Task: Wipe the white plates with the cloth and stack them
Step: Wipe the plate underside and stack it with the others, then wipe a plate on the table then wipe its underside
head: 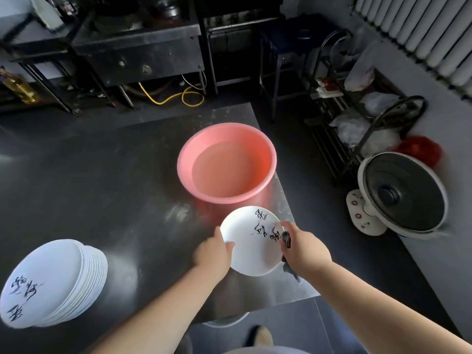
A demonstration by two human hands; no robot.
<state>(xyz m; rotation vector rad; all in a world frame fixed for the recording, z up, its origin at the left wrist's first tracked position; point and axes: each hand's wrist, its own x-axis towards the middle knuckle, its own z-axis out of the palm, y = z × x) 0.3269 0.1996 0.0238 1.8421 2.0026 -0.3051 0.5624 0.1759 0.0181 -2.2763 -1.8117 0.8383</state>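
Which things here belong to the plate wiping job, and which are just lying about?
In the job:
- round white plate with black brush writing, held by both hands
- dark grey cloth in the right hand
- left hand on the plate's rim
- stack of white plates

Lying about:
- pink plastic basin
- white electric fan
- yellow hose

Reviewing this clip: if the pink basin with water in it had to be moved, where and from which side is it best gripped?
Probably by the rolled rim of the pink basin, one hand on each of two opposite sides, left and right, lifting evenly. The walls slope and look smooth, and the water inside would slosh with a one-sided grip. Both hands are busy now: the left hand holds the plate, the right hand the cloth.
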